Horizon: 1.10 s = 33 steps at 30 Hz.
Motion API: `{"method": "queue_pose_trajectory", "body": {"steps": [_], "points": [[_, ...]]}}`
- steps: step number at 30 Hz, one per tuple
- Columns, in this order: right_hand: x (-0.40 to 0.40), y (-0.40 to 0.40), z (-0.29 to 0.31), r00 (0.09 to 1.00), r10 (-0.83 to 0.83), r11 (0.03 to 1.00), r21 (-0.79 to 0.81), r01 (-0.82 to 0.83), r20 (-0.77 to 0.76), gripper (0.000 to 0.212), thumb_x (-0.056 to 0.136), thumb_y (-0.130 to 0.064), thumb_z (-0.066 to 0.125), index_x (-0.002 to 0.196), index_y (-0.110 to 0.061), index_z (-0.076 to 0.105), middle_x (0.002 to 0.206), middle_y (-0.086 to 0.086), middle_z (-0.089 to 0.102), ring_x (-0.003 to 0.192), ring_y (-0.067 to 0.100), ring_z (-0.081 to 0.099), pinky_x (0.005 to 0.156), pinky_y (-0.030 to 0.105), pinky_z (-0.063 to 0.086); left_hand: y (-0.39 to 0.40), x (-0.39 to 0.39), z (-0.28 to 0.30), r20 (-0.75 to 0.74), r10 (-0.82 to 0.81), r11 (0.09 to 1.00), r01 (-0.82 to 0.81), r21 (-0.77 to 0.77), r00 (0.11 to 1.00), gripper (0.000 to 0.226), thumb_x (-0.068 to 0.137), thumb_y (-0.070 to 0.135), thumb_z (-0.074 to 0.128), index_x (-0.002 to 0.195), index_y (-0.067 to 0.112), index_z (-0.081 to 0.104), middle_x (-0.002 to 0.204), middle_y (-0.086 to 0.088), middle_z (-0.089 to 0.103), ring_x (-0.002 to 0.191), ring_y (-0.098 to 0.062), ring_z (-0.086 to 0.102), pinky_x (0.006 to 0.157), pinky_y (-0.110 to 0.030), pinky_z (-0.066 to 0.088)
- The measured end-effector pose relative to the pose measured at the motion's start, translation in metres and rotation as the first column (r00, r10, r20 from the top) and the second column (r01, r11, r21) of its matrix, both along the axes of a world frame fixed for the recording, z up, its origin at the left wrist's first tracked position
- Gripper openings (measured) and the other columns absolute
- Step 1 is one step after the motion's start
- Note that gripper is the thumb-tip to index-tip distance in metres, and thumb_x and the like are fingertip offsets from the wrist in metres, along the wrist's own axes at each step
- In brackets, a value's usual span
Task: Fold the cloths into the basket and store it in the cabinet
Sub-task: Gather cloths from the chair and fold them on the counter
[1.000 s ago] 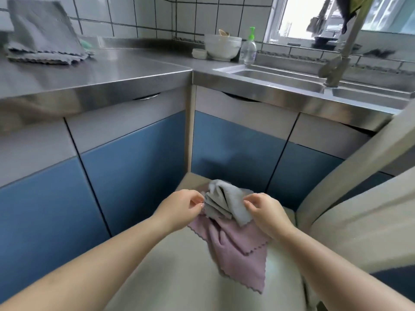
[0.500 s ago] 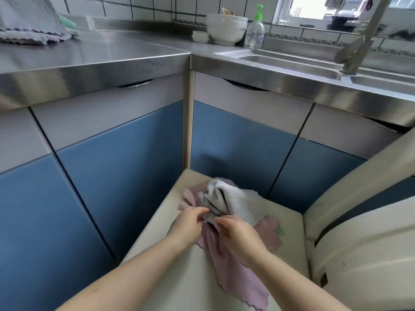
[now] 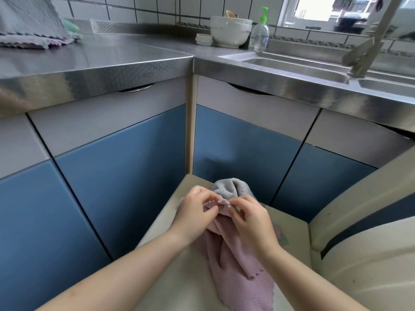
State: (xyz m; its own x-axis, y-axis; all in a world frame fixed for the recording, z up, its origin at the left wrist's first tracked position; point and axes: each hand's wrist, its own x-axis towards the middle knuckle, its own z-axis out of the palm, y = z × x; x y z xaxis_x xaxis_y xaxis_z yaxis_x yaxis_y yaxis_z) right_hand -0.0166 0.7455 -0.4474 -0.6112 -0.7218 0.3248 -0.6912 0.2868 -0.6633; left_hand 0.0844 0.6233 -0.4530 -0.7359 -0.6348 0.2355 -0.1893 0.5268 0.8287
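A pink cloth (image 3: pixel 238 272) with a scalloped edge lies crumpled on the beige surface (image 3: pixel 170 286) in front of me. My left hand (image 3: pixel 197 214) and my right hand (image 3: pixel 249 223) both pinch its top edge, fingertips almost touching. A grey cloth (image 3: pixel 231 189) is bunched just behind my hands, partly hidden by them. More grey cloth (image 3: pixel 29 23) lies on the steel counter at the far left. The blue cabinet doors (image 3: pixel 125 182) below the counter are closed. No basket is in view.
A steel counter (image 3: pixel 112 61) runs around the corner to a sink (image 3: pixel 298 66) with a tap (image 3: pixel 363 52) on the right. A white bowl (image 3: pixel 231 31) and a soap bottle (image 3: pixel 259 34) stand at the back. A beige chair-like frame (image 3: pixel 368 223) rises at my right.
My hands have come together and moved from the grey cloth to the pink cloth's edge. The grey cloth now lies behind them. The view has tilted down and nearer.
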Motion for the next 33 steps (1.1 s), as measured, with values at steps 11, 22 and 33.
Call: {"method": "queue_pose_trajectory", "body": {"steps": [11,22,33], "points": [[-0.01,0.012,0.095,0.977,0.019,0.943,-0.329,0.053,0.21,0.021,0.093,-0.025,0.056,0.079,-0.037,0.066,0.084,-0.014,0.071,0.086,0.002,0.064,0.079,0.018,0.048,0.002,-0.026,0.055,-0.01,-0.03,1.0,0.03,-0.004,1.0,0.003,0.087,0.028,0.061,0.085,0.027,0.059,0.087,0.015,0.065,0.088,-0.005,0.06,0.083,-0.029,0.05],[-0.034,0.023,0.184,0.987,-0.016,0.824,-0.556,0.104,0.161,0.024,0.096,-0.021,0.051,0.079,-0.029,0.065,0.07,-0.013,0.067,0.073,0.008,0.061,0.077,0.031,0.051,0.01,-0.034,0.126,-0.138,-0.002,0.999,-0.003,-0.034,0.99,0.015,0.094,0.032,0.05,0.083,0.022,0.05,0.072,0.009,0.055,0.067,-0.011,0.05,0.065,-0.031,0.043],[-0.029,0.029,0.204,0.934,-0.082,0.744,-0.602,0.289,0.347,0.023,0.098,-0.023,0.047,0.08,-0.027,0.062,0.079,-0.007,0.066,0.073,0.005,0.06,0.075,0.023,0.049,-0.047,0.051,0.171,0.038,-0.142,0.777,0.135,-0.615,0.989,0.03,0.081,0.045,0.048,0.084,0.021,0.066,0.076,0.01,0.06,0.071,-0.01,0.054,0.064,-0.036,0.047]]}}
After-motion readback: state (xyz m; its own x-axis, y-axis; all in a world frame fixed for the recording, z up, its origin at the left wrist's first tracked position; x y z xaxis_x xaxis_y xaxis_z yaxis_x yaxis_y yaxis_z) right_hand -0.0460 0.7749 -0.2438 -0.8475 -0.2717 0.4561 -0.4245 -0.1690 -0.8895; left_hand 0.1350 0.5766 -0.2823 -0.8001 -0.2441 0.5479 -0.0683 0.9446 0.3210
